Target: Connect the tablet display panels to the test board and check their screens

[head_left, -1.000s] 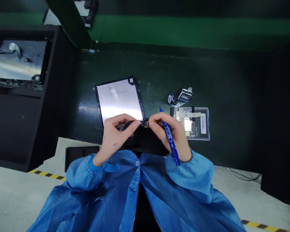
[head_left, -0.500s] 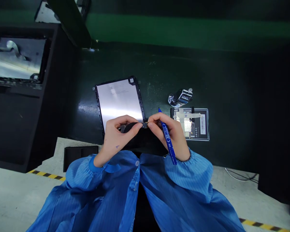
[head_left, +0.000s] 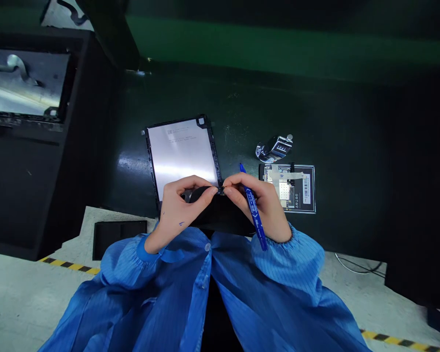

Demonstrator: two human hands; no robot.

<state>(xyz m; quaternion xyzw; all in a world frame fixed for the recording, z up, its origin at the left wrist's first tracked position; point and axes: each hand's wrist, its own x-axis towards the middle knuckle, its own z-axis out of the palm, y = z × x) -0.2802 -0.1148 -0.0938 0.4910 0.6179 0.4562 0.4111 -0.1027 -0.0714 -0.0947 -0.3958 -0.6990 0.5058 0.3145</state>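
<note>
My left hand (head_left: 181, 205) is closed, thumb and forefinger pinching a small dark flat piece (head_left: 220, 190) like a flex cable end. The fingertips of my right hand (head_left: 266, 203) pinch its other side. A blue marker pen (head_left: 253, 208) also sits in my right hand, slanted between the fingers with its tip pointing up and away. Just beyond my left hand lies a display panel (head_left: 179, 151) with a silver back and black frame; the hand covers its near edge. Black material (head_left: 220, 215) shows under both hands, its shape unclear.
A chrome hand tally counter (head_left: 275, 149) lies on the dark table (head_left: 333, 127). Nearer is a flat circuit-board assembly (head_left: 296, 195) with tape and a label. A black rack (head_left: 88, 127) at left holds another panel (head_left: 25, 88). A black tray (head_left: 119, 234) sits below the table's edge.
My hands keep almost the same pose. The small piece between the fingertips has tilted and shows less of its face. The view has shifted slightly.
</note>
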